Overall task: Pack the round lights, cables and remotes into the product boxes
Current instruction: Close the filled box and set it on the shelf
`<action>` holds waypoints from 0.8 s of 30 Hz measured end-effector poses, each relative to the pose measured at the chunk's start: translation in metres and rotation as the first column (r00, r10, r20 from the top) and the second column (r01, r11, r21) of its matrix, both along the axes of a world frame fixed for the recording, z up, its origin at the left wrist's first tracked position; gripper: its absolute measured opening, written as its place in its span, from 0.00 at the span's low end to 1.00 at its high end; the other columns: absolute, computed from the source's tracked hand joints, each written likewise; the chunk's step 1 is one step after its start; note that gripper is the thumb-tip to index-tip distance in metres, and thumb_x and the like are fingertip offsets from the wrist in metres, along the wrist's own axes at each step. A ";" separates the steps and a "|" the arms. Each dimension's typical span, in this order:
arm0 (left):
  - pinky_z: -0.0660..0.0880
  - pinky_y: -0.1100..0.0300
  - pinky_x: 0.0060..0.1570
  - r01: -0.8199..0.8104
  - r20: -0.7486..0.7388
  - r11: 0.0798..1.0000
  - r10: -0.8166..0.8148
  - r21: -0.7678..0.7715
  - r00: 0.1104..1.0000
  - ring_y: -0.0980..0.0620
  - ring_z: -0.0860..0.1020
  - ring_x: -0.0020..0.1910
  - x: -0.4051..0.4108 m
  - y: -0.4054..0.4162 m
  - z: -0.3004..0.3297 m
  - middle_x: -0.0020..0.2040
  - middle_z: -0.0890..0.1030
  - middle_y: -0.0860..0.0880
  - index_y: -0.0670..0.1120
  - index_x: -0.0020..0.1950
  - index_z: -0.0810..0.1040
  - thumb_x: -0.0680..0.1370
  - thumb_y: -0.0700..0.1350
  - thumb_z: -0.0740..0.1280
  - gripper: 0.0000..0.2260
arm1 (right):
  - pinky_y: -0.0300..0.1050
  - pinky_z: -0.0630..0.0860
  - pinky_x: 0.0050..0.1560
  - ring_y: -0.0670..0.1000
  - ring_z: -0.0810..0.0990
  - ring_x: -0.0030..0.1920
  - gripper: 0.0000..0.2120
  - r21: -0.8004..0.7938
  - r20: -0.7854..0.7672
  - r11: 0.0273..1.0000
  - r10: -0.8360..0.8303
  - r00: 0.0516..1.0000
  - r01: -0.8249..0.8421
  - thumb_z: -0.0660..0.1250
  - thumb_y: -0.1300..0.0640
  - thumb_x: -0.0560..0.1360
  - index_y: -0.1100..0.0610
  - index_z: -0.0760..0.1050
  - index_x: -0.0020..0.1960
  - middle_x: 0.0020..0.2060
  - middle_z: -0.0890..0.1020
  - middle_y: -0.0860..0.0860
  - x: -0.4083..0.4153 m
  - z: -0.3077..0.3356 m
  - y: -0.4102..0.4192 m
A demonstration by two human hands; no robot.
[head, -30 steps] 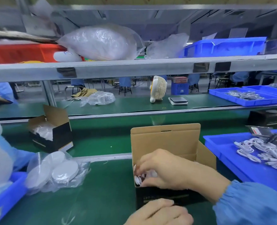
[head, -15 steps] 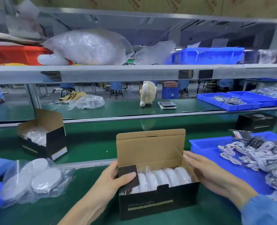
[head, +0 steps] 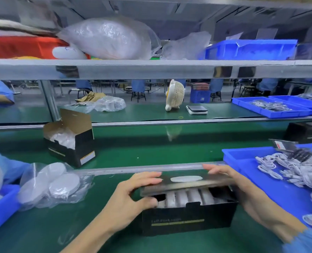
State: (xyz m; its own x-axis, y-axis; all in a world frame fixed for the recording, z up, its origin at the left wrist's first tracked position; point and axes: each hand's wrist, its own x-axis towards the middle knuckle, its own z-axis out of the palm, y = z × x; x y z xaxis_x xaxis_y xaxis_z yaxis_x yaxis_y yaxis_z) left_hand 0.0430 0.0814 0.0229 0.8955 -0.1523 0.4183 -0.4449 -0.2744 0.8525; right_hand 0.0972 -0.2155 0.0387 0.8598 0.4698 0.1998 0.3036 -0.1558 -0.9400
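Observation:
A black product box [head: 188, 220] stands in front of me on the green belt. A row of white round lights [head: 188, 197] stands on edge inside it. Its lid [head: 186, 182] is folded almost flat over the opening, with a gap left at the front. My left hand [head: 131, 196] pinches the lid's left end, fingers on top and thumb beneath. My right hand [head: 243, 190] lies along the lid's right end with straight fingers on top. White cables [head: 294, 170] fill a blue tray [head: 252, 172] to the right. A clear bag of round lights [head: 56, 185] lies to the left.
A second product box [head: 73, 143] stands open further back on the left. A closed black box [head: 305, 132] sits at the far right. A blue bin [head: 0, 209] is at my left edge. A metal rail [head: 133, 168] crosses behind my box.
The upright lid has been swung down over the lights. My left hand moved from the side flap to the lid, and my right hand came up onto the lid's right end.

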 end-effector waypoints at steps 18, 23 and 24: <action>0.69 0.60 0.65 -0.091 0.197 0.987 0.064 0.130 0.978 0.52 0.73 0.68 -0.002 -0.008 -0.006 0.62 0.81 0.57 0.57 0.56 0.84 0.74 0.55 0.70 0.12 | 0.34 0.66 0.67 0.38 0.72 0.67 0.20 -0.230 0.374 0.960 -0.066 0.925 0.161 0.69 0.34 0.69 0.39 0.81 0.58 0.63 0.76 0.33 0.002 -0.006 -0.015; 0.63 0.49 0.71 -0.092 0.336 0.960 -0.003 0.265 0.942 0.52 0.73 0.69 -0.003 -0.003 -0.009 0.63 0.80 0.58 0.51 0.59 0.83 0.80 0.55 0.65 0.14 | 0.41 0.62 0.73 0.42 0.66 0.73 0.18 -0.292 0.546 0.938 0.003 0.838 0.187 0.64 0.45 0.76 0.49 0.78 0.64 0.67 0.75 0.37 -0.010 -0.011 -0.011; 0.62 0.48 0.72 -0.096 0.349 0.956 -0.007 0.277 0.937 0.53 0.74 0.69 -0.002 -0.003 -0.008 0.64 0.80 0.58 0.51 0.60 0.83 0.80 0.55 0.64 0.14 | 0.44 0.62 0.73 0.44 0.67 0.72 0.18 -0.302 0.571 0.934 0.017 0.821 0.191 0.63 0.47 0.77 0.51 0.78 0.64 0.67 0.75 0.39 -0.011 -0.011 -0.009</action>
State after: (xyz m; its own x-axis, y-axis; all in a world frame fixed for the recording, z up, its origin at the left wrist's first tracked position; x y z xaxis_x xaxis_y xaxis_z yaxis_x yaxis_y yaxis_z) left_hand 0.0407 0.0784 0.0148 0.7139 -0.2743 0.6443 -0.6761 -0.5096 0.5322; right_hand 0.0863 -0.2249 0.0272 0.6880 0.5246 0.5015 0.7254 -0.4756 -0.4976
